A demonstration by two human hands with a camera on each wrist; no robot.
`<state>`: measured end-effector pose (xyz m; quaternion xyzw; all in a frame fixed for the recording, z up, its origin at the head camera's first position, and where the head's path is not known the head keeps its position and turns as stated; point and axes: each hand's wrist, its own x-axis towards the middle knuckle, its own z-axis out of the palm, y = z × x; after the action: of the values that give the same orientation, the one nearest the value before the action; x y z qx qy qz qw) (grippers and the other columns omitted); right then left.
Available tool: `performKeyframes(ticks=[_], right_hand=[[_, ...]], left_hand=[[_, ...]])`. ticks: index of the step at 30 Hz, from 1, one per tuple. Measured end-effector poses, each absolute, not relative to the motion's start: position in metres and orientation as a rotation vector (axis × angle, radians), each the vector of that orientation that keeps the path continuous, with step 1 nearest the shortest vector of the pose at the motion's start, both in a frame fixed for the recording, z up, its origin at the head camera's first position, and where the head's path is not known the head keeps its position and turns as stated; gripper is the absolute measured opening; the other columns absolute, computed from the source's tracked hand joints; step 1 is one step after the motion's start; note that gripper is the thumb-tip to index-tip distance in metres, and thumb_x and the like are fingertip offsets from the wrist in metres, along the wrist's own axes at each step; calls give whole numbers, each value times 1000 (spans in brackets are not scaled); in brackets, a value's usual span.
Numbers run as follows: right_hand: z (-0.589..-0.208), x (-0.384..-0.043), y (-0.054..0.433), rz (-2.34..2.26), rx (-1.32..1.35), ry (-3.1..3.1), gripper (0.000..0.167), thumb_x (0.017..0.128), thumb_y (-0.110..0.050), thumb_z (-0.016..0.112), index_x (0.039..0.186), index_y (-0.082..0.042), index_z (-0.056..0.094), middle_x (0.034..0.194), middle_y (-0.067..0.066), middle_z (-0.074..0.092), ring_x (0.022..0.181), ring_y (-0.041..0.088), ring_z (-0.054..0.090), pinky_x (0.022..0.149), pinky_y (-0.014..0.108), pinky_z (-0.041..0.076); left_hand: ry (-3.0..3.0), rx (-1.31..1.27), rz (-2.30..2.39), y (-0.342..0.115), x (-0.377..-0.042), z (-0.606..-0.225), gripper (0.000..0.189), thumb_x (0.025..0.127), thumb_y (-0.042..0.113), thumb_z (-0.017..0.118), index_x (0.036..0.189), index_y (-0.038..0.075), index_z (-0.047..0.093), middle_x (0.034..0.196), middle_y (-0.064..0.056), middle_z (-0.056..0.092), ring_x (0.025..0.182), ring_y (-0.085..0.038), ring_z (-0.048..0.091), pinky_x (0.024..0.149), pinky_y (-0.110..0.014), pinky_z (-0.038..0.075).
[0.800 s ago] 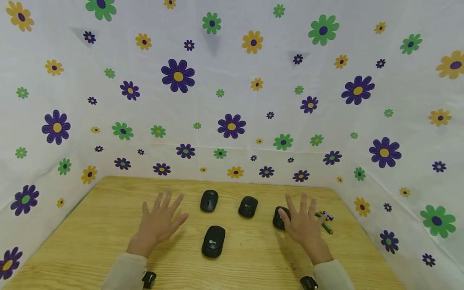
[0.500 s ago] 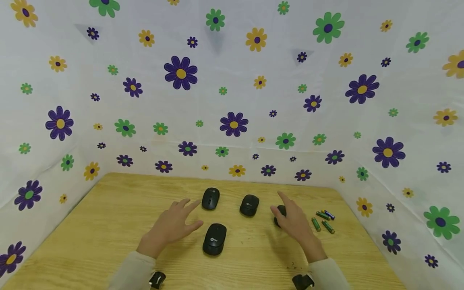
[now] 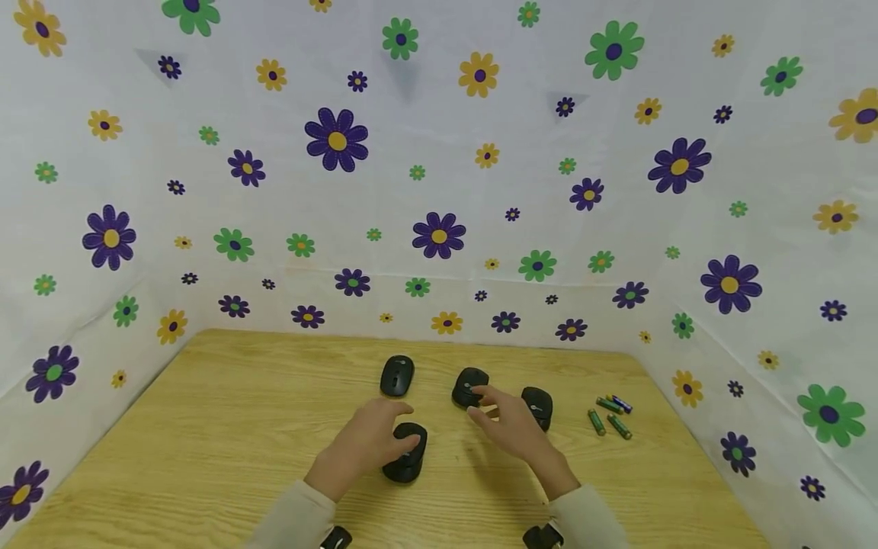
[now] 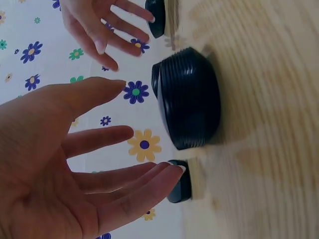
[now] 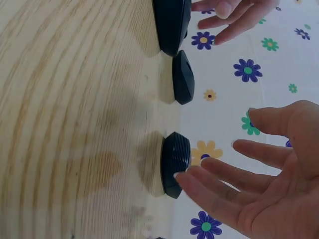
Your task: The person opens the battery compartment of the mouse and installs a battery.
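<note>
My left hand [image 3: 363, 438] hovers over the near black computer mouse [image 3: 402, 471], thumb and fingers spread around the air above it. In the left wrist view a gap shows between the fingers and this mouse [image 4: 192, 102]. My right hand [image 3: 514, 428] is held above the table, its fingertips overlapping the middle black mouse [image 3: 469, 379] in the head view. Nothing is in its grip; the right wrist view has the fingers loosely spread beside a ribbed black mouse [image 5: 174, 164]. Another black mouse [image 3: 397, 376] lies at the back, and one more [image 3: 538, 404] is partly behind the right hand.
Several small batteries, green ones [image 3: 620, 426] and a blue one [image 3: 622, 404], lie on the right of the wooden table [image 3: 226, 412]. A white flowered cloth [image 3: 384, 198] encloses the back and sides. Dark specks dot the table near the right sleeve [image 3: 586, 518].
Both hands have moved inward: the left to the right over the near mouse, the right to the left toward the middle mouse. The right mouse and the batteries, partly covered earlier, now show more.
</note>
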<state>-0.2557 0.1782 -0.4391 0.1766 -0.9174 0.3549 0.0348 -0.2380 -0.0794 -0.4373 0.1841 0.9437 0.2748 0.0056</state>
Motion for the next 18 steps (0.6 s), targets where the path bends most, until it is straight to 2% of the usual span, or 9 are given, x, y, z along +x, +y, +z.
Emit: performKeyframes(ticks=[5,8,12,18], right_hand=[[-439,-257,169,1160,574,-2827,33,101,-18,67,130,-2,67,116,23,73,94,36,75,73,41,66],[-440,-257,163,1252,598,-2854,31,99,-12,69,128,0,68,117,25,72,94,35,74,68,36,66],[-441,-257,153,1409,639,-2876,32,96,-2,70,127,4,67,120,31,69,93,33,74,67,34,67],[-445,-257,140,1582,630,-2890,31,95,2,70,125,8,66,117,32,68,90,32,75,66,38,68]], left_hand=[[2918,504,899,-73,-239,-444,53,89,31,82,130,0,68,130,-21,68,123,-43,63,99,-58,58],[2936,483,888,-72,-238,-448,56,87,34,83,128,0,69,128,-20,69,120,-42,64,97,-57,59],[2954,460,872,-71,-238,-450,56,85,36,83,127,0,70,126,-20,69,118,-41,65,94,-56,61],[2942,500,916,-74,-240,-455,46,91,26,78,127,-1,69,128,-21,69,121,-43,64,99,-60,57]])
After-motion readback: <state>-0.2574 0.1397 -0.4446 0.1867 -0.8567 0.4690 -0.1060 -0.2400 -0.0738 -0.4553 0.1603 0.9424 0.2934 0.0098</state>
